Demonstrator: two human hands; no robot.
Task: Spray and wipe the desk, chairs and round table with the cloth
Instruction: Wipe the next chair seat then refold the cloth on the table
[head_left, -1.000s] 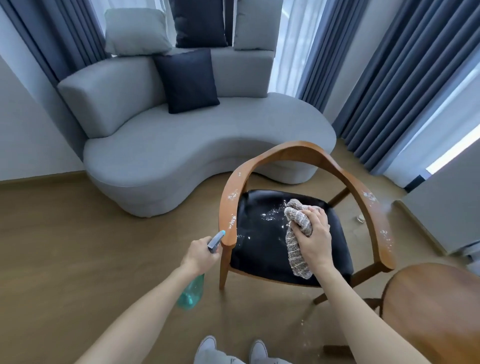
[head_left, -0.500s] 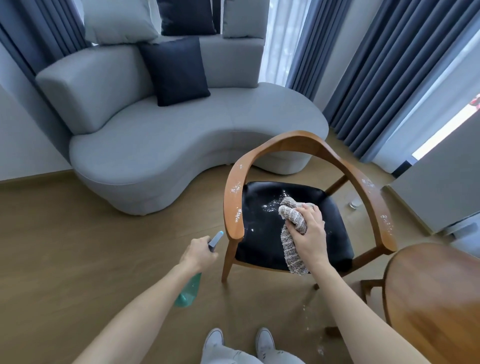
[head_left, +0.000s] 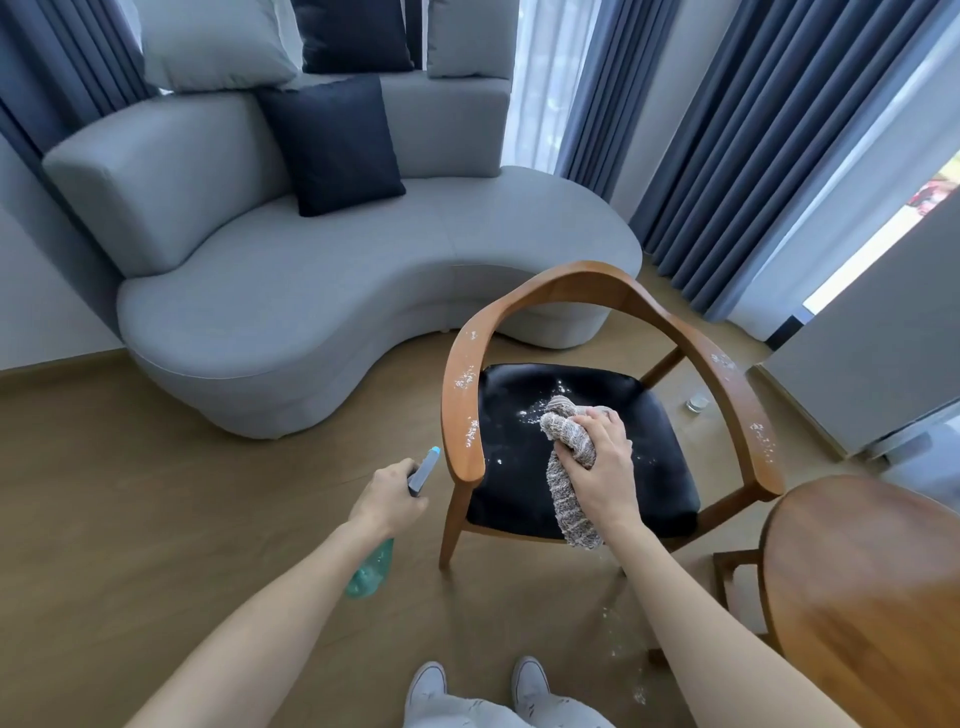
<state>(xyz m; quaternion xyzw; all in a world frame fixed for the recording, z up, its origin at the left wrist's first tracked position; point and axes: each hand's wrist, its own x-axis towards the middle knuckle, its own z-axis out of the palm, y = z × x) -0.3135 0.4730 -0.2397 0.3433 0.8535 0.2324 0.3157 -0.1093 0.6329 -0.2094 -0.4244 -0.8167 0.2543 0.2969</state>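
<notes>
Right hand (head_left: 597, 478) gripping cloth (head_left: 569, 488) on black chair seat (head_left: 660, 467), white specks on seat; left hand (head_left: 387, 493) gripping spray bottle (head_left: 371, 569) over wood floor (head_left: 156, 493); grey sofa (head_left: 311, 291) behind

Right hand (head_left: 597, 467) with the cloth (head_left: 569, 470) has slid slightly toward the seat's centre; the bunched top now covers part of the white residue patch on the black seat (head_left: 524, 457). Left hand (head_left: 387, 493) with the spray bottle (head_left: 371, 566) sits a little farther from the chair's arm (head_left: 462, 410). Camera dipped, showing both shoes (head_left: 480, 686) fully.
</notes>
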